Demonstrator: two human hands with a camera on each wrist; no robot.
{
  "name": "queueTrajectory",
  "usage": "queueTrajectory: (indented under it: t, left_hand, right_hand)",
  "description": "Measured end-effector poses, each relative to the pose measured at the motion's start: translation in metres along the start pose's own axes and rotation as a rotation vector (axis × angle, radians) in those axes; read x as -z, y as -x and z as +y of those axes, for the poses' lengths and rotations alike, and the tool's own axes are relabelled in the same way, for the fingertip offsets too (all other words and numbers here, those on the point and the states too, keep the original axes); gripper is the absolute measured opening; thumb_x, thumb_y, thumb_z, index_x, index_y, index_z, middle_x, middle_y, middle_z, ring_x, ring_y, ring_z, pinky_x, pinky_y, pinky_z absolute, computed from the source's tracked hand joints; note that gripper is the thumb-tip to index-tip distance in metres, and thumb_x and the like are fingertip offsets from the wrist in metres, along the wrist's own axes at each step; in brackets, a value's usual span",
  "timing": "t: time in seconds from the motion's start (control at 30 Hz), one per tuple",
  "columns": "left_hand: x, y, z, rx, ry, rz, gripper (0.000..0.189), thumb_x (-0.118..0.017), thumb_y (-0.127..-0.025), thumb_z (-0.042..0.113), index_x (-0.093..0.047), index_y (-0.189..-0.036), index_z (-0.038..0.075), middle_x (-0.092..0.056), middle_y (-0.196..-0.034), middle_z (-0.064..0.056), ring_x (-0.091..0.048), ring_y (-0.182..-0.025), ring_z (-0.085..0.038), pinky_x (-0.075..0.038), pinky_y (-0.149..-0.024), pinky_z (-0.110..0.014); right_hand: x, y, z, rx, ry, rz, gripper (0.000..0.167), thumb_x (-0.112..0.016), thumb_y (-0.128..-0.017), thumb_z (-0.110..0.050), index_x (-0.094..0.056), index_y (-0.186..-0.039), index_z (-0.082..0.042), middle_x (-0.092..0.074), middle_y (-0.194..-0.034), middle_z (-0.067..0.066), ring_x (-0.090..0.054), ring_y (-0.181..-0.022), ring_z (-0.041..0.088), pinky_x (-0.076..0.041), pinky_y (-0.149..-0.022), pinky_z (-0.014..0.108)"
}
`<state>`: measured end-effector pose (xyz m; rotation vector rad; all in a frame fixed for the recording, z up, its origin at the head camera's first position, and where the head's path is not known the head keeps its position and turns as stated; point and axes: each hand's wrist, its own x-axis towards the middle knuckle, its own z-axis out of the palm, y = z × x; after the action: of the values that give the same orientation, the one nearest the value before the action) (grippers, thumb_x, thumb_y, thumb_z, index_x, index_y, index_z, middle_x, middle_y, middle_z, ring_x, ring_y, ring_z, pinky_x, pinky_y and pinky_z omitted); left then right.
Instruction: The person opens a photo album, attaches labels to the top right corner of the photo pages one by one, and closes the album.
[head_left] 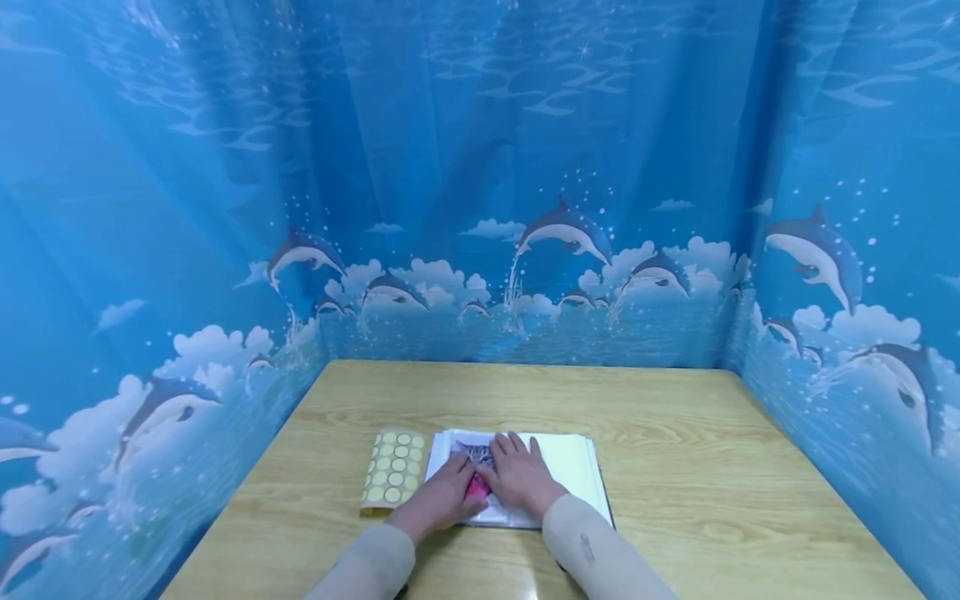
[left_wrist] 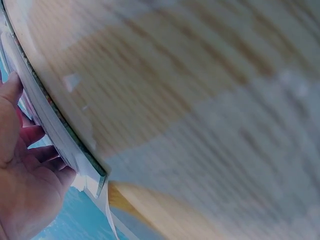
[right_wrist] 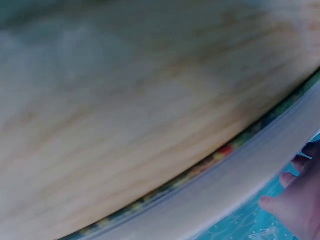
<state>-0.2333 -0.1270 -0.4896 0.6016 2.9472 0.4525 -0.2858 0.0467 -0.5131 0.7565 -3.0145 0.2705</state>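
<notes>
An open album (head_left: 572,467) with white pages lies on the table. On its left page is a picture (head_left: 477,487), pink and dark, partly covered by both hands. My left hand (head_left: 444,496) rests on that page at the picture's left side; in the left wrist view the left hand (left_wrist: 32,185) has its fingers extended over the album's pages (left_wrist: 62,137). With fingers spread, my right hand (head_left: 522,477) presses flat near the album's middle and touches the picture's right side. The right wrist view shows the album's thick edge (right_wrist: 200,200) and part of the right hand (right_wrist: 300,202).
A sheet of round pale-yellow stickers (head_left: 392,469) lies just left of the album. The wood-grain table (head_left: 697,467) reaches back to a blue curtain (head_left: 450,208) printed with dolphins, which also hangs along both sides.
</notes>
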Motion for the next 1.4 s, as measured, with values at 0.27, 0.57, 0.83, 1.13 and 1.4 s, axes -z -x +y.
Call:
queueTrajectory:
  t: [0.27, 0.57, 0.83, 1.13, 1.4]
  left_hand:
    - [-0.0013, -0.0006, 0.0001, 0.002, 0.002, 0.007, 0.076, -0.064, -0.093, 0.046, -0.042, -0.146, -0.003, -0.03, -0.155, -0.027, -0.03, -0.142, -0.042, -0.029, -0.115, -0.052]
    - [-0.0012, -0.0005, 0.0001, -0.015, -0.018, 0.019, 0.075, -0.065, -0.093, 0.045, -0.043, -0.145, -0.005, -0.032, -0.153, -0.027, -0.033, -0.14, -0.042, -0.03, -0.115, -0.052]
    - [-0.0022, -0.0017, -0.0008, -0.009, -0.033, 0.015, 0.076, -0.064, -0.093, 0.047, -0.043, -0.146, -0.003, -0.032, -0.154, -0.026, -0.032, -0.141, -0.041, -0.03, -0.115, -0.051]
    - [-0.0025, -0.002, -0.0024, -0.002, -0.014, 0.014, 0.075, -0.063, -0.094, 0.047, -0.042, -0.147, -0.003, -0.031, -0.155, -0.026, -0.031, -0.142, -0.041, -0.029, -0.116, -0.051]
    - [-0.0041, -0.0012, -0.003, -0.005, -0.007, 0.015, 0.077, -0.062, -0.094, 0.048, -0.041, -0.148, -0.002, -0.029, -0.156, -0.025, -0.031, -0.142, -0.04, -0.029, -0.116, -0.051]
  right_hand:
    - [0.0055, 0.0023, 0.0018, 0.041, 0.039, 0.011, 0.066, -0.035, -0.104, -0.054, -0.044, -0.148, -0.006, -0.039, -0.155, 0.012, -0.03, -0.144, 0.035, -0.02, -0.116, 0.06]
    - [0.0024, 0.0078, 0.0071, 0.062, 0.039, 0.033, 0.065, -0.038, -0.104, -0.051, -0.044, -0.148, -0.002, -0.039, -0.154, 0.014, -0.032, -0.143, 0.036, -0.022, -0.116, 0.06]
    - [0.0027, 0.0043, 0.006, 0.046, 0.06, 0.04, 0.068, -0.039, -0.103, -0.054, -0.045, -0.147, -0.002, -0.04, -0.154, 0.015, -0.032, -0.143, 0.036, -0.022, -0.116, 0.06]
    - [0.0026, 0.002, 0.0045, 0.033, 0.047, 0.025, 0.069, -0.038, -0.102, -0.055, -0.044, -0.148, -0.004, -0.038, -0.155, 0.015, -0.03, -0.144, 0.036, -0.02, -0.116, 0.06]
    - [0.003, 0.0052, 0.0053, 0.038, 0.045, 0.011, 0.065, -0.04, -0.103, -0.051, -0.044, -0.148, -0.005, -0.036, -0.156, 0.014, -0.029, -0.144, 0.036, -0.02, -0.116, 0.061]
